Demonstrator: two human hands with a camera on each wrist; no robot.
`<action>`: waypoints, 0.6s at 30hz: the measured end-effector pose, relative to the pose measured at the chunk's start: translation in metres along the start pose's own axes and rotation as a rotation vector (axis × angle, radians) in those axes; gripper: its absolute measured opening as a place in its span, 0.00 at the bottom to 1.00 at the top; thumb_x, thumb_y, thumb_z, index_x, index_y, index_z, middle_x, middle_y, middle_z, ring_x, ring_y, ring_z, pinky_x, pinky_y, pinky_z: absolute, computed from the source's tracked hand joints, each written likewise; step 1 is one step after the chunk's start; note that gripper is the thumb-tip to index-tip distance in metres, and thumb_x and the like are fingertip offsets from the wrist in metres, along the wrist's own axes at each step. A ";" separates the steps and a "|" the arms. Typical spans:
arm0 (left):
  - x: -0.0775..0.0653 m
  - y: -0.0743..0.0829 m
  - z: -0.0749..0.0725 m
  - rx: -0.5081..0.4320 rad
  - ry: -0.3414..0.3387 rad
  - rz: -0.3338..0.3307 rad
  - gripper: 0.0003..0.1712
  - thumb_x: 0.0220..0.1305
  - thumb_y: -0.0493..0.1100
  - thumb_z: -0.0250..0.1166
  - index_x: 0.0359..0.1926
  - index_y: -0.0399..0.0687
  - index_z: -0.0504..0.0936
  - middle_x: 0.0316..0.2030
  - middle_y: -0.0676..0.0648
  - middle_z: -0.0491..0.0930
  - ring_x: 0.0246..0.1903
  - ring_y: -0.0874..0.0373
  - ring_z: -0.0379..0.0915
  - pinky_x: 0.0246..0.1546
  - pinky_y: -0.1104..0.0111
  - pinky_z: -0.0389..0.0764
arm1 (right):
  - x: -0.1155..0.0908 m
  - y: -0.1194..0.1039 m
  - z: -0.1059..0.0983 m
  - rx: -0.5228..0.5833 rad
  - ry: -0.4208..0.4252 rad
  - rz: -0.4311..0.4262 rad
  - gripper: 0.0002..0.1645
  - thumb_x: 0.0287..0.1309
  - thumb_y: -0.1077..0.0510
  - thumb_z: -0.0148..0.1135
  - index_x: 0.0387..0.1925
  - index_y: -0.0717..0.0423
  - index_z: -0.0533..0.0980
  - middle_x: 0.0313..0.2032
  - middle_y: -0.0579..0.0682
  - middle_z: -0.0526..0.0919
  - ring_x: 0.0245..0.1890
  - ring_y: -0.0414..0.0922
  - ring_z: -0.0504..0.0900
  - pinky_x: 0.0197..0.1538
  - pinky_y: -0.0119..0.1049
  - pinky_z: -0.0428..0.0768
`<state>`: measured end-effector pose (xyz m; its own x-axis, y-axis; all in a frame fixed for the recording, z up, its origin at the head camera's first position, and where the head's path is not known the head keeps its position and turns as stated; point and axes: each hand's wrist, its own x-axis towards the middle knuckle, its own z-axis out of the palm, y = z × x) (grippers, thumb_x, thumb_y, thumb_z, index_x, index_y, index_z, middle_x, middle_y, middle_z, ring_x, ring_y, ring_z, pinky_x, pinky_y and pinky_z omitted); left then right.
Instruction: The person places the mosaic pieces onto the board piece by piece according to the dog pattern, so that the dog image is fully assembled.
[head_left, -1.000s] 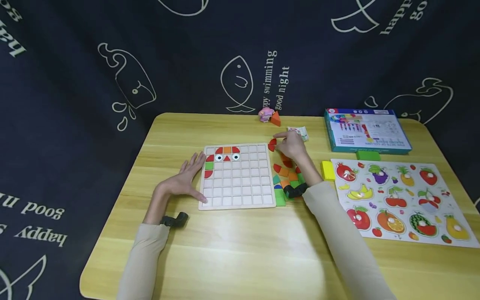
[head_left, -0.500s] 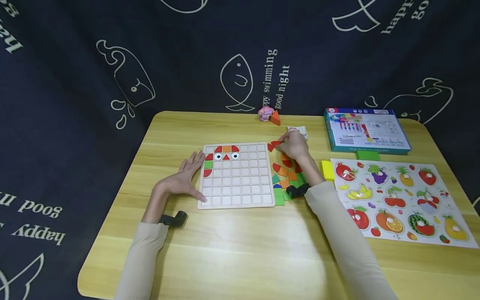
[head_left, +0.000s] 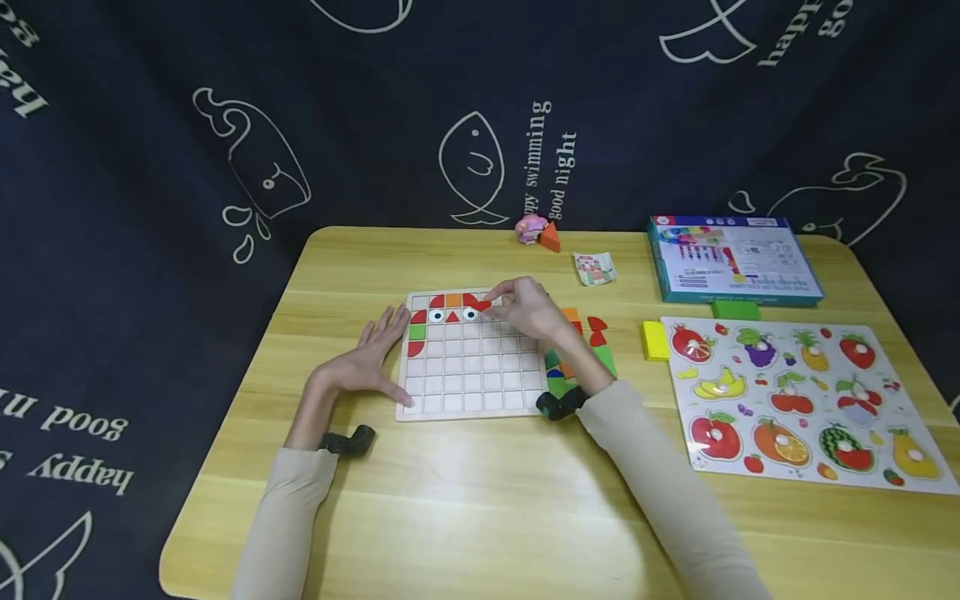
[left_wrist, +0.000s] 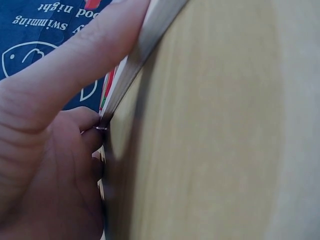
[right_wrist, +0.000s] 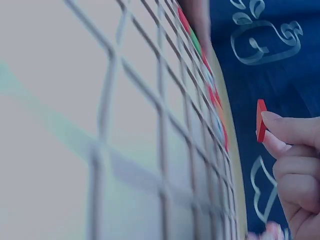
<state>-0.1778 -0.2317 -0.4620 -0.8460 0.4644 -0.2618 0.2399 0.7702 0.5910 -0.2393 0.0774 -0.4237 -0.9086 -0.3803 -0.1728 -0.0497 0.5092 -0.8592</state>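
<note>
A pale square grid board (head_left: 472, 375) lies on the table. Its upper left cells hold red, orange and green tiles and two eye tiles (head_left: 437, 316). My left hand (head_left: 366, 360) rests at the board's left edge, fingers spread, the thumb near the lower corner. In the left wrist view the thumb (left_wrist: 90, 55) lies against the board's rim. Between thumb and index finger my right hand (head_left: 534, 312) pinches a small red tile (right_wrist: 261, 121), just above the board's upper part, right of the right eye tile. The fingers partly hide the tile's shape.
Several loose coloured tiles (head_left: 597, 337) lie right of the board, partly behind the right forearm. Behind them are a small picture card (head_left: 595, 269), a pink toy (head_left: 531, 228) and an orange triangle (head_left: 551, 237). Further right are a box (head_left: 738, 262) and a fruit puzzle board (head_left: 810, 450).
My right hand has picked a red tile from the loose tiles and carried it left over the board. The picture card is now uncovered. The left hand has stayed at the board's edge.
</note>
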 end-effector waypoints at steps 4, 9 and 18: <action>0.001 -0.001 0.000 0.008 -0.003 -0.002 0.83 0.31 0.66 0.79 0.77 0.54 0.31 0.77 0.51 0.24 0.76 0.52 0.13 0.76 0.47 0.27 | 0.008 -0.012 0.030 -0.042 -0.073 -0.037 0.16 0.57 0.57 0.67 0.46 0.59 0.80 0.22 0.45 0.70 0.19 0.39 0.62 0.25 0.29 0.62; 0.003 -0.001 0.000 -0.002 -0.007 -0.005 0.83 0.31 0.67 0.79 0.77 0.54 0.31 0.77 0.52 0.23 0.76 0.52 0.13 0.75 0.47 0.26 | 0.019 -0.019 0.051 -0.238 -0.077 -0.118 0.14 0.55 0.56 0.69 0.42 0.58 0.81 0.38 0.49 0.83 0.27 0.40 0.69 0.34 0.30 0.68; 0.001 -0.001 0.000 -0.015 -0.007 -0.016 0.83 0.31 0.66 0.80 0.77 0.54 0.30 0.77 0.52 0.23 0.76 0.53 0.12 0.75 0.48 0.26 | 0.030 -0.029 0.065 -0.423 -0.118 -0.283 0.15 0.56 0.59 0.69 0.46 0.56 0.82 0.37 0.51 0.86 0.27 0.40 0.74 0.35 0.32 0.73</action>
<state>-0.1792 -0.2318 -0.4630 -0.8463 0.4552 -0.2768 0.2193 0.7712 0.5977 -0.2381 0.0013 -0.4356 -0.7834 -0.6205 -0.0357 -0.4725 0.6319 -0.6144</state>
